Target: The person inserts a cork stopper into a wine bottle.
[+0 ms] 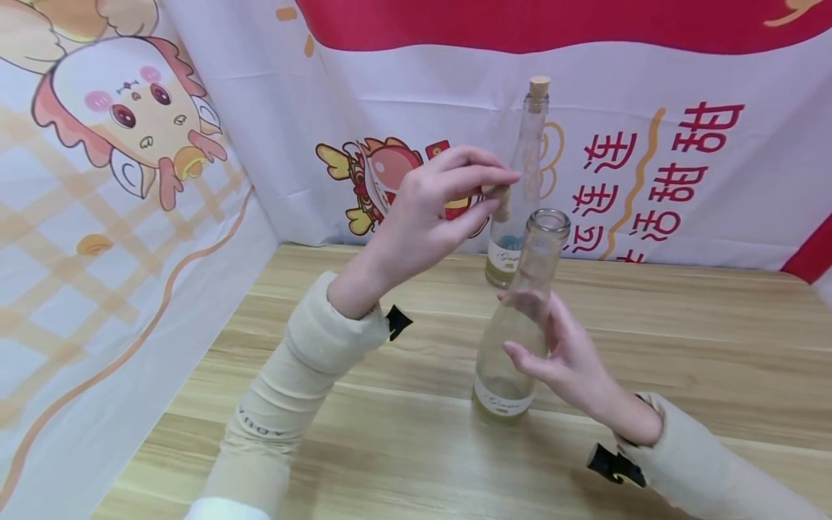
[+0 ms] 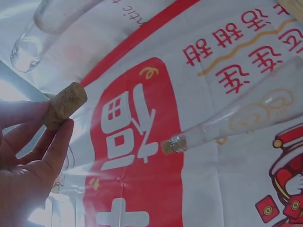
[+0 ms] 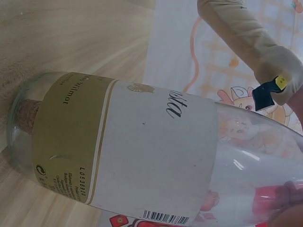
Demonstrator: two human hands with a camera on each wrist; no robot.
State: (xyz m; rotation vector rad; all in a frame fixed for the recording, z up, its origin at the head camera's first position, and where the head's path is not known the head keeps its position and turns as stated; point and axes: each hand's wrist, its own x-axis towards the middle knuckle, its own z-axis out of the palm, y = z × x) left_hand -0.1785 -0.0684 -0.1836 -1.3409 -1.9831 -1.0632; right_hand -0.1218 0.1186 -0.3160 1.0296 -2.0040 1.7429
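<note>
My left hand [image 1: 425, 209] pinches a cork [image 2: 66, 105] between thumb and fingertips, up and to the left of an uncorked glass bottle's mouth. The cork is apart from the rim. That clear bottle [image 1: 510, 339] stands on the table, slightly tilted, and my right hand [image 1: 575, 357] grips its body from the right side. In the right wrist view its white and gold label [image 3: 156, 151] fills the middle, and a brown cork-like piece [image 3: 27, 116] shows through the glass at the base. Most right-hand fingers are hidden behind the bottle.
A second clear bottle [image 1: 529, 137], with a cork stopper [image 1: 539, 88] in its neck, stands behind at the table's back edge. The wooden table [image 1: 682, 347] meets a printed cloth backdrop [image 1: 416, 87] at the back and left.
</note>
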